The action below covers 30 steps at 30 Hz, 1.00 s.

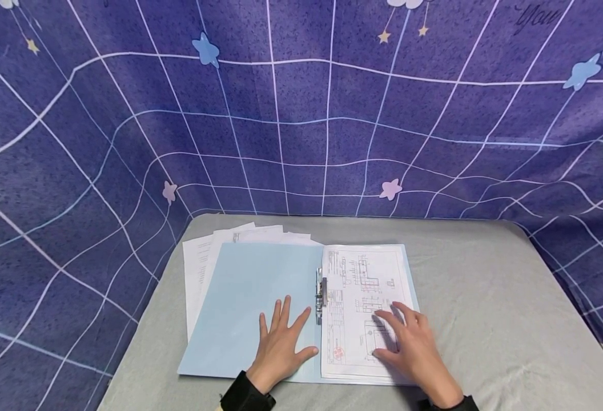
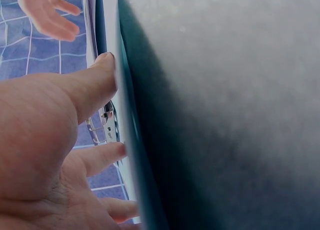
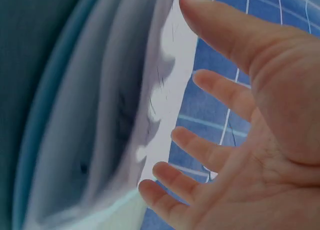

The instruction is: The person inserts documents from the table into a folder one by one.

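A light blue folder (image 1: pixel 250 297) lies spread flat on the table, a metal clip (image 1: pixel 321 297) along its spine. Printed sheets with technical drawings (image 1: pixel 348 319) and a red stamp fill its right side. My left hand (image 1: pixel 281 345) rests on the bare left cover, fingers spread; the left wrist view shows the thumb and fingertips on the cover near the clip. Over the lower right of the drawings is my right hand (image 1: pixel 411 342), its fingers loosely bent and apart, with nothing between them. From the right wrist view, its fingertips are close over the top sheet (image 3: pixel 172 74), and several page layers show at the edge.
Loose printed papers (image 1: pixel 196 268) stick out from under the folder at the left and back. The table (image 1: pixel 486 297) has a grey cloth. A purple curtain with a grid and stars (image 1: pixel 301 137) hangs behind it and along both sides.
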Each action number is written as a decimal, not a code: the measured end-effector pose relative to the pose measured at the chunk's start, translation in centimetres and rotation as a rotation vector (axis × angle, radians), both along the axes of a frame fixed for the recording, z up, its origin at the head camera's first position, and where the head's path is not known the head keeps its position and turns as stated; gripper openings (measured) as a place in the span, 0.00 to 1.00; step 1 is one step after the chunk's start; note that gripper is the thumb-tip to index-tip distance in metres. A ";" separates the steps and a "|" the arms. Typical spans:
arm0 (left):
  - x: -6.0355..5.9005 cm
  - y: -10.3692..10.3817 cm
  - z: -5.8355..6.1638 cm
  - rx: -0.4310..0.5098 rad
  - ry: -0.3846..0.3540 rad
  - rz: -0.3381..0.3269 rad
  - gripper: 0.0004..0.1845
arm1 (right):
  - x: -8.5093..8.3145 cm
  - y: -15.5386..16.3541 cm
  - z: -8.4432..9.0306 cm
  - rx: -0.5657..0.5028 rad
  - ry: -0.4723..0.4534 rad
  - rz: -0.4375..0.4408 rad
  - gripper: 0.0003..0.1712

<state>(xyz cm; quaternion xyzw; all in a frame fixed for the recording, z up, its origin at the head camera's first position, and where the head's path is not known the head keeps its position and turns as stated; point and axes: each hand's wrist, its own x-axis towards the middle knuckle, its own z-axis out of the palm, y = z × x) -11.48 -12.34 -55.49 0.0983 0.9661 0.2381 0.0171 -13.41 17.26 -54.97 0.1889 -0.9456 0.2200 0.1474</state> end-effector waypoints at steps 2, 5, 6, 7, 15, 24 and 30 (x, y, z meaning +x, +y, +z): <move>0.0 0.0 -0.1 0.001 -0.006 -0.001 0.42 | 0.2 -0.4 -0.2 0.019 -0.028 0.023 0.43; 0.1 0.0 0.0 -0.003 -0.013 0.001 0.42 | 0.5 -0.7 -0.4 0.030 -0.045 0.037 0.42; 0.1 0.0 -0.1 0.000 -0.013 0.001 0.42 | 0.6 -0.9 -0.5 0.035 -0.048 0.038 0.42; 0.0 0.0 -0.1 0.004 -0.014 0.002 0.42 | 0.7 -0.9 -0.5 0.040 -0.051 0.040 0.42; 0.0 0.0 -0.2 0.003 -0.010 0.005 0.41 | 0.8 -1.3 -0.7 0.108 -0.075 0.020 0.42; -0.9 -0.9 0.7 0.054 -0.033 0.057 0.35 | 0.7 -1.4 -0.6 0.134 -0.057 0.016 0.41; -3.3 -4.6 2.8 0.173 0.050 0.202 0.26 | 0.8 -1.3 -0.6 0.140 -0.068 0.009 0.42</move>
